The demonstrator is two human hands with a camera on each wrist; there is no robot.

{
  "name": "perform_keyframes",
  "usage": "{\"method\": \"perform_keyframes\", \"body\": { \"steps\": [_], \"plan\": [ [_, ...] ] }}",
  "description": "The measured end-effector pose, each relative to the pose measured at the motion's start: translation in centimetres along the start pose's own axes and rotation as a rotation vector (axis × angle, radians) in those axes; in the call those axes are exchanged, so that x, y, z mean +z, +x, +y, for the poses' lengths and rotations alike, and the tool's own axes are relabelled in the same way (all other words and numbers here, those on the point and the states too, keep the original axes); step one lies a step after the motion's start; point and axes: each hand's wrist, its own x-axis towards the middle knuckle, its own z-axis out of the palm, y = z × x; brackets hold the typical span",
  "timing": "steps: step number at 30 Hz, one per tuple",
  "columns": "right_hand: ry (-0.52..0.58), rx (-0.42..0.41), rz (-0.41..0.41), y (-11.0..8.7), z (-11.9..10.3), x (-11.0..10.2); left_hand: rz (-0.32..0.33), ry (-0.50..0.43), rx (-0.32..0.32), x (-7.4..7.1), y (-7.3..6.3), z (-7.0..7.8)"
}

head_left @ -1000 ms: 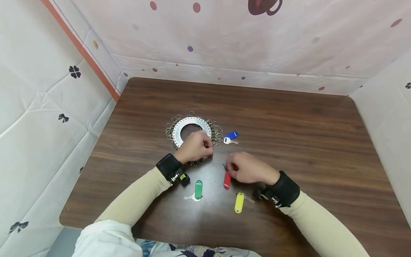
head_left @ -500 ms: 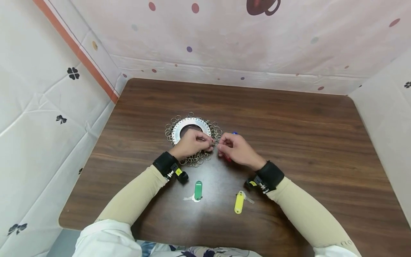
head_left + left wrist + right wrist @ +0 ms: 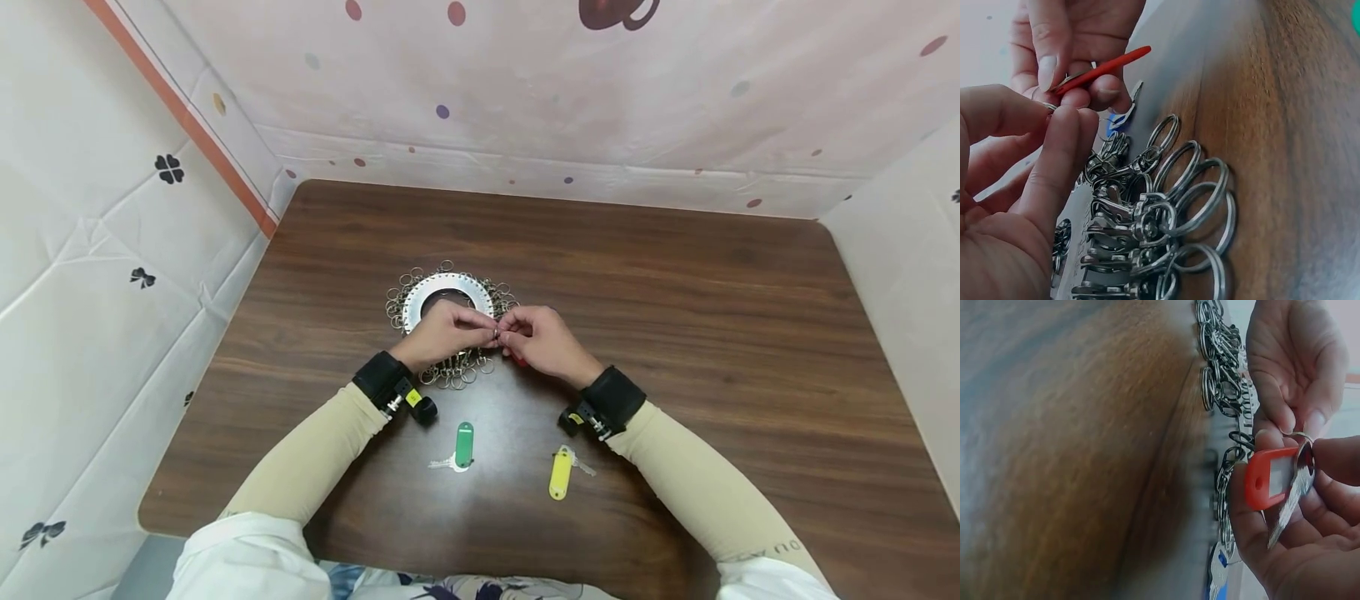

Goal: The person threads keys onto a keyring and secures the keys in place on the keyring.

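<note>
At the right edge of a flat metal hoop (image 3: 412, 312) hung with snap hooks and split rings, both hands meet in the head view. My left hand (image 3: 442, 332) pinches a small metal ring (image 3: 1299, 434) between thumb and fingers. My right hand (image 3: 551, 346) holds a red key tag (image 3: 1261, 481) and a silver key (image 3: 1290, 506), its thumb against the key's head beside that ring. In the left wrist view the red tag shows edge-on. Split rings (image 3: 1197, 206) on the hoop hang just below my left fingers. Fingers partly hide where ring and key meet.
Nearer the body on the wooden table (image 3: 712, 333) lie a green key tag (image 3: 464, 445) and a yellow key tag (image 3: 560, 475), each with a key. A blue key tag (image 3: 1111, 124) with its key lies beyond the right hand. Fabric walls border the table.
My right hand has lifted the red key tag and its key from the table and moved up and left to meet my left hand, which stays by the hoop's edge.
</note>
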Motion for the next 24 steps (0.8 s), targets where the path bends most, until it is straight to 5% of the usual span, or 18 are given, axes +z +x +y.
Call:
{"method": "perform_keyframes", "body": {
  "steps": [12,24],
  "plan": [
    [-0.078,-0.022,0.014,-0.37,0.22,-0.28,0.002,0.203,0.059,0.03,-0.12,0.24],
    [-0.137,-0.087,0.087,-0.54,0.33,-0.07,0.008,0.226,0.08,0.44,0.06,0.35]
  ]
}}
